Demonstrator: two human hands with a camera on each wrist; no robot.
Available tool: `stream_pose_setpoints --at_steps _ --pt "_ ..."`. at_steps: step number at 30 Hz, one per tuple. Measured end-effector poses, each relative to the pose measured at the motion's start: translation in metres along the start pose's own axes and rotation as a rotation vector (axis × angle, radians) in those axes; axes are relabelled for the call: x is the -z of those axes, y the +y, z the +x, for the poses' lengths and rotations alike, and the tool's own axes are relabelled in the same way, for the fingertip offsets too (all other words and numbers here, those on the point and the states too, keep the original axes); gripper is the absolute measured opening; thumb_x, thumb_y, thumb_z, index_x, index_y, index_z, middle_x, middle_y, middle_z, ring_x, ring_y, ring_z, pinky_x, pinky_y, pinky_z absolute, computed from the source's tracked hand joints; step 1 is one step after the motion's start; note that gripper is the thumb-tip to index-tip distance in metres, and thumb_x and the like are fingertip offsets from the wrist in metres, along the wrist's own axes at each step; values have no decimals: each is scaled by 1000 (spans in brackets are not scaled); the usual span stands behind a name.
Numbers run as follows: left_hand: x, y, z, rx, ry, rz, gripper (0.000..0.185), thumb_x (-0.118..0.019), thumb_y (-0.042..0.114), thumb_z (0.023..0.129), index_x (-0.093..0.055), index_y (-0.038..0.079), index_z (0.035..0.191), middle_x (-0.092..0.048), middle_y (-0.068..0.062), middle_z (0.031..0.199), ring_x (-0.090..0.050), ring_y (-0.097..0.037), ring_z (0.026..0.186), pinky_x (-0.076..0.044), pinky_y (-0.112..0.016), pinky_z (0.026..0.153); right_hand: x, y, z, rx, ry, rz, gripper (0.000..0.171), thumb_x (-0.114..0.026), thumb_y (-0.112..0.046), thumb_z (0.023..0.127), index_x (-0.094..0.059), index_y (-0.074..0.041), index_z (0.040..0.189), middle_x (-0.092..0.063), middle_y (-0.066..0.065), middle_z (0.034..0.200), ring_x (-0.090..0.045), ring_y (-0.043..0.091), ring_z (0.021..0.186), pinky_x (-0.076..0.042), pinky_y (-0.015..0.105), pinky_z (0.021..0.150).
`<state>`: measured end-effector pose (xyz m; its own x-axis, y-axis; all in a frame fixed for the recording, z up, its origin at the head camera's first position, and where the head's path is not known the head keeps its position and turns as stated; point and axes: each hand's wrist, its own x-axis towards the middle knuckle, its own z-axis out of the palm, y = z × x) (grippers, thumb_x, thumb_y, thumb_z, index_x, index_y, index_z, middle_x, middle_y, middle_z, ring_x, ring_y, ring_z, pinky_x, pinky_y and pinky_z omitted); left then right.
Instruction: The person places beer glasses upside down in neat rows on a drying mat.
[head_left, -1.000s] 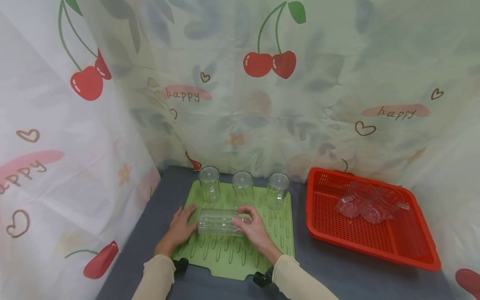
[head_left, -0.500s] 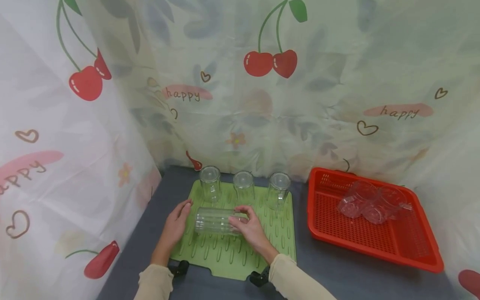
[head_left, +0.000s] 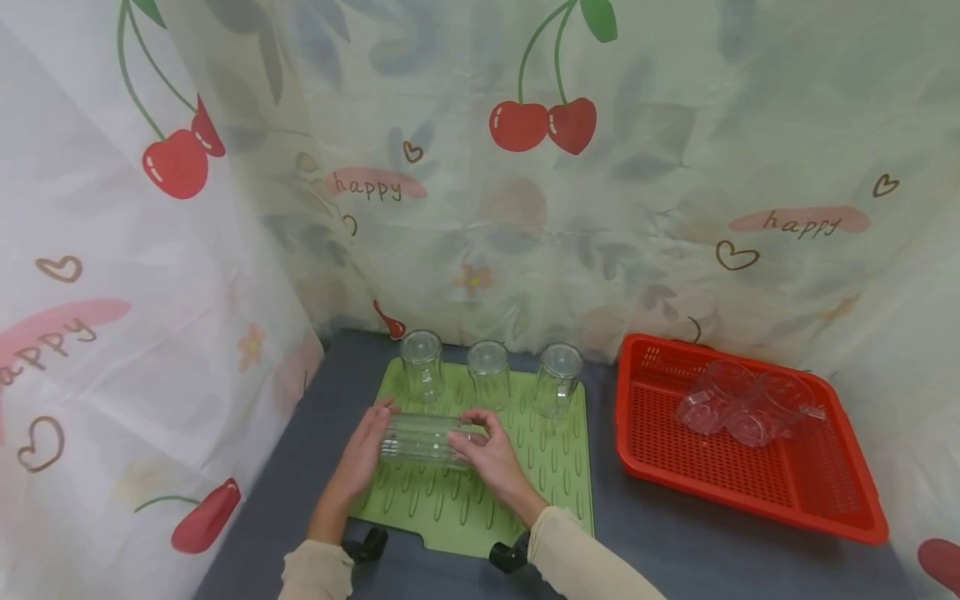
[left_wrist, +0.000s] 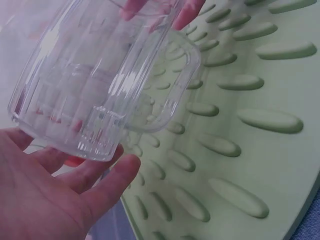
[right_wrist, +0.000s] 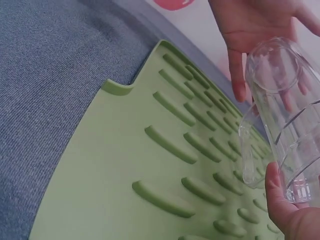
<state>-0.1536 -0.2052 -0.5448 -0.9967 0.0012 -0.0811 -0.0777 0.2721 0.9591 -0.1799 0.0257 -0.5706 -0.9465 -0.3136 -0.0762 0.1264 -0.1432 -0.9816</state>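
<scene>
Watching remotely, I figured the ribbed glass [head_left: 420,439], lying sideways with right hand [head_left: 483,454] pinching one end and left hand [head_left: 362,454] just flat-palmed against the base, could've slipped onto the green mat [head_left: 555,500].

A makeshift dish-drying corner is showing here: cherry-printed plastic curtains [head_left: 525,208] are hanging round a grey cloth-covered surface [head_left: 675,550], which is carrying a green ridged drying mat [head_left: 547,492] and a red draining basket [head_left: 750,492] holding clear cups.
</scene>
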Motion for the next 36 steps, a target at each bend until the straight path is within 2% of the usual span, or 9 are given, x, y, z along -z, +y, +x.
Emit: stream_pose_setpoints --at_steps 5,13,15,20,22,30,33,36 --pt "-3 -1 -3 -8 -4 -17 65 -28 52 110 -25 13 162 -36 -18 163 -28 -43 153 -21 -71 121 -3 -1 -1 8 -7 -8 53 -72 -18 96 -45 -2 139 -45 19 143 -65 16 110 -57 52 101" --pt "-7 1 -4 0 5 -25 60 -33 48 111 -26 17 161 -36 -16 163 -43 -42 143 -35 -68 114 -7 -2 -2 8 -15 15 53 -70 -17 98 -43 -2 141 -44 20 144 -65 12 108 -56 53 101" --pt "-9 3 -3 4 12 -39 60 -35 49 110 -26 18 161 -36 -17 163 -44 -42 142 -37 -66 112 -7 -2 -1 11 -11 22 54 -70 -17 98 -42 -1 141 -43 20 144 -65 12 108 -57 50 100" --pt "-13 7 1 -3 44 -55 62 -41 49 109 -27 17 160 -37 -19 159 -50 -41 135 -47 -59 105 -8 -2 1 19 -5 26 54 -69 -17 98 -41 -2 142 -41 21 147 -65 11 108 -61 30 91" --pt "-14 8 2 -11 51 -67 62 -45 47 108 -28 17 160 -37 -19 158 -50 -43 134 -48 -59 105 -8 -3 2 17 -7 23 54 -70 -18 98 -41 -3 142 -40 21 147 -64 11 108 -60 28 90" --pt "-18 9 2 -11 85 -42 66 -59 46 102 -34 21 158 -32 -17 163 -29 -43 152 -28 -70 118 -5 -2 4 1 -5 -26 62 -71 -23 97 -38 -1 144 -43 21 146 -65 18 112 -60 39 97" --pt "-18 11 3 -28 92 -35 64 -60 44 102 -36 20 157 -34 -17 162 -33 -42 150 -31 -68 118 -4 -3 4 -5 -23 -32 61 -70 -23 97 -37 -1 145 -42 21 146 -64 20 113 -59 43 99" --pt "-17 13 3 -64 102 -24 61 -60 41 103 -40 17 155 -32 -17 163 -48 -43 138 -42 -63 111 -3 -5 3 2 -58 -37 59 -67 -23 100 -36 -2 145 -41 22 146 -64 20 113 -59 43 99"
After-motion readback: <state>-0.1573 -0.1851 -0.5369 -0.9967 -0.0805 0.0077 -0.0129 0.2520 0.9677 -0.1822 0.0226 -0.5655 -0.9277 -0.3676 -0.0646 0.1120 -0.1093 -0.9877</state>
